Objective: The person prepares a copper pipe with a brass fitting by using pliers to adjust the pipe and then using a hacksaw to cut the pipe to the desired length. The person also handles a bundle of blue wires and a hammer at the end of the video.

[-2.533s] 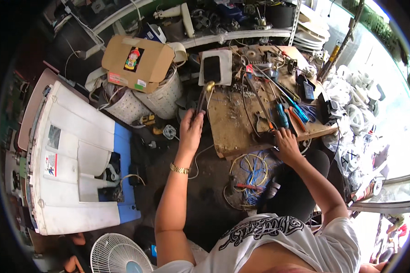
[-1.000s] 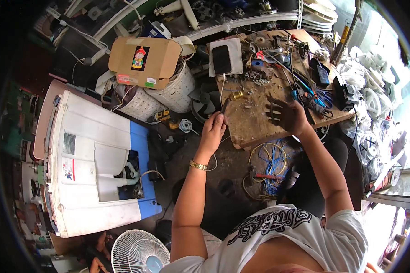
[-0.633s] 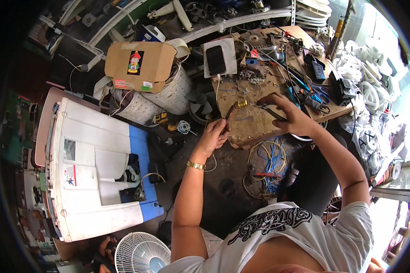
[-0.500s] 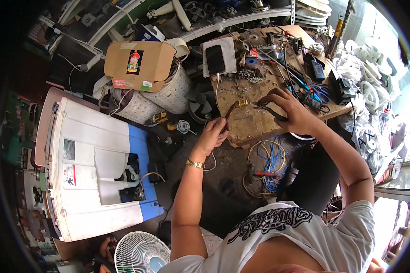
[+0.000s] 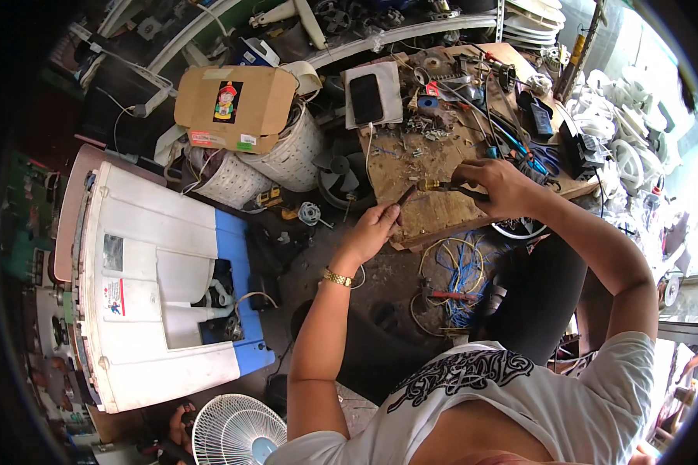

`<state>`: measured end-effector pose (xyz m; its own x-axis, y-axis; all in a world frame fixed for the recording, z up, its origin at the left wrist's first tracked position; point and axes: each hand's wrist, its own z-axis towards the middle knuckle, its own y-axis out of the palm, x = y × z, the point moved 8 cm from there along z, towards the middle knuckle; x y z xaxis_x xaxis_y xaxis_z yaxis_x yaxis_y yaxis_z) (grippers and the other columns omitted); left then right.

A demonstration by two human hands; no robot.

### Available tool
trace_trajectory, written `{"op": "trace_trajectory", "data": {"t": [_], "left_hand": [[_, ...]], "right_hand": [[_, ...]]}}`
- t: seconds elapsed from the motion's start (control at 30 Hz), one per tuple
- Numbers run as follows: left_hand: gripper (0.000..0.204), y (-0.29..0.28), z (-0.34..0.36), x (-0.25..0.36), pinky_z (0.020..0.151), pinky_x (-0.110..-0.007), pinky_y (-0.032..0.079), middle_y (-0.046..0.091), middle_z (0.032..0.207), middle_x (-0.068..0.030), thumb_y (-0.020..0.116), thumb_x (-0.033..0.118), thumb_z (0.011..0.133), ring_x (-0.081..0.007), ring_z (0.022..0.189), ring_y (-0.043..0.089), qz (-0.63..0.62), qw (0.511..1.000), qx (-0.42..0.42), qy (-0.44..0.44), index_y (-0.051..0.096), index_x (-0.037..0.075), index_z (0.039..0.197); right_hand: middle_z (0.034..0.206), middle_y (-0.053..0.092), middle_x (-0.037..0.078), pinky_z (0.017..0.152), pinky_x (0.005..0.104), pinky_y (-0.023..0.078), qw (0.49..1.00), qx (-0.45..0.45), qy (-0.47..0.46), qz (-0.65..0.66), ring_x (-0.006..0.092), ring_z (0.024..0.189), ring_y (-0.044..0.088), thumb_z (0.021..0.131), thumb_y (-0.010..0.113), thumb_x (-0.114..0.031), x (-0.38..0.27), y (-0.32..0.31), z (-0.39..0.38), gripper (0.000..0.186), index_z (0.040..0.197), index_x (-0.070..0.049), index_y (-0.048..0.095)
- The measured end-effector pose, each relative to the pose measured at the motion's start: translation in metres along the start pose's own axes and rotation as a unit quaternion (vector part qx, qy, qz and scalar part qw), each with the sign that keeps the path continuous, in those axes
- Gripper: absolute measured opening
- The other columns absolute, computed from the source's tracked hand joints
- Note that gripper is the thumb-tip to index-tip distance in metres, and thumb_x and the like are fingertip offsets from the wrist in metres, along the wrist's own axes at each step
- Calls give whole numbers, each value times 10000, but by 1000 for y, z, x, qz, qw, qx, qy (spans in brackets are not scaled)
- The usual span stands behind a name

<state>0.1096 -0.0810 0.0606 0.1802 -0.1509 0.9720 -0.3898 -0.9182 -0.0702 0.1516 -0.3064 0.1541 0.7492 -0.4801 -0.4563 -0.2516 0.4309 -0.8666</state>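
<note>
My left hand (image 5: 374, 234), with a gold watch on its wrist, is closed round a slim rust-brown bar-like tool (image 5: 407, 194) near the bench's front edge. Its exact kind is unclear. The bar's far tip meets a small brass-coloured fitting (image 5: 428, 185). From the other side, my right hand (image 5: 498, 188) grips dark-handled pliers (image 5: 470, 191), their jaws at the fitting's right end. Fingers hide part of the handles. Both hands are above the scuffed wooden workbench (image 5: 434, 221).
Screws, a phone (image 5: 366, 98) and many hand tools (image 5: 512, 143) lie on the bench. Blue and yellow wires (image 5: 465, 287) are on the floor below. A white-and-blue appliance cabinet (image 5: 186, 287) stands left, with a fan (image 5: 236, 434) nearer and a cardboard box (image 5: 264, 101) on perforated tubs.
My left hand has moved slightly right and nearer to me. The brass fitting has shifted right and a little nearer. My right hand and elbow have moved a bit right.
</note>
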Motion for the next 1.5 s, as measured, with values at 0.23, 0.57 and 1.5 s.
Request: {"op": "trace_trajectory", "data": {"t": [0.23,0.57,1.5], "left_hand": [[444,-10,10,-11,739,-335,480,647,822,-102,509,368,1097,-176,757,580,133,985,101,42,615,-36,947],[339,-45,35,32,499,-246,297,426,680,67,524,365,1101,-38,572,366,68,966,208,138,633,58,1007],[292,1,-17,64,680,-299,469,652,796,-48,563,264,1079,-140,668,562,246,925,100,271,673,49,1242]], "right_hand": [[1085,658,214,851,489,531,994,29,99,22,443,1028,641,746,703,-76,4,31,-16,500,1220,7,567],[1215,629,187,861,501,528,941,268,203,25,415,1041,646,789,706,-136,-2,62,25,494,1250,-73,542],[1146,675,150,863,462,540,993,-59,-41,-97,357,998,682,764,711,-38,-38,-58,4,451,1210,-38,644]]}}
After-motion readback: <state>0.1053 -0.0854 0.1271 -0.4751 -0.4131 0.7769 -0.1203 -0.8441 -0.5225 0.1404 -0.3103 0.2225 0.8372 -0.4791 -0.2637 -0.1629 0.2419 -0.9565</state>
